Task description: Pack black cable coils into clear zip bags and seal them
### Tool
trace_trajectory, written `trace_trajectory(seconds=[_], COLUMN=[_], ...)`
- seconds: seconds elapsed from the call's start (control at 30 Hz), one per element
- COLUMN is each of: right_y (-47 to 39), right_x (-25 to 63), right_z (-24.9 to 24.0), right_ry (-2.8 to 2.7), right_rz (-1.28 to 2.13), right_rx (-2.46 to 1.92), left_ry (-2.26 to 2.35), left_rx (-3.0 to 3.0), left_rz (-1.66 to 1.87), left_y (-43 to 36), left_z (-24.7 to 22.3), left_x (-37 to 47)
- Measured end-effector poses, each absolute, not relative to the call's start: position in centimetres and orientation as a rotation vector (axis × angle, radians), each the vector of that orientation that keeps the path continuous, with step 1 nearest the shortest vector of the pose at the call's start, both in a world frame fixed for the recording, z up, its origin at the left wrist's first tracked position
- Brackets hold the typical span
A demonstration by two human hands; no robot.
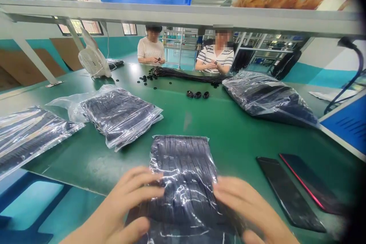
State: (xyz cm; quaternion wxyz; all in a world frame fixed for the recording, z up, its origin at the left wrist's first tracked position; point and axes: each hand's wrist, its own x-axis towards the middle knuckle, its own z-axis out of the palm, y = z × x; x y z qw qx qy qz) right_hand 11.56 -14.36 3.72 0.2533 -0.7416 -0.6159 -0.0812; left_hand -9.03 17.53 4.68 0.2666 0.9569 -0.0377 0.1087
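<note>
A clear plastic bag (183,190) packed with rows of thin black cable-like pieces lies in front of me at the near edge of the table. My left hand (122,202) rests along its left side, fingers stretched out over the plastic and thumb apart. On the opposite side my right hand (246,202) touches the bag's edge with extended fingers; its thumb is partly cut off by the frame. Neither hand is wrapped round the bag. The bag's near end runs out of view at the bottom.
More filled bags lie left (120,110), far left (37,133) and right (265,95). Two dark phone-like slabs (291,194) lie at the right. Black cables (185,74) and small coils (197,94) are farther back. A fan (94,59) stands left. Two people sit opposite, beneath a shelf (171,13).
</note>
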Motion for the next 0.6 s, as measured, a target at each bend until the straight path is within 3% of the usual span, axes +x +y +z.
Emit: trace_trajectory(seconds=[0.1,0.27,0.6], right_y=[-8.9,-4.5,-2.5], right_x=[11.5,11.3,16.1], right_z=[5.6,5.2,6.0], right_ry=[-1.608,-1.646,-1.831], right_rz=[-0.03,0.452,0.357], right_rx=[-2.315,-2.415,-2.323], left_ry=[-0.004,-0.105,0.188], left_rx=[2.775,2.856,2.768], left_rz=[0.163,-0.004,0.013], left_y=[16.2,15.6,16.0], left_z=[5.6,4.9,2.6], left_x=[-5.8,-3.4,-1.0])
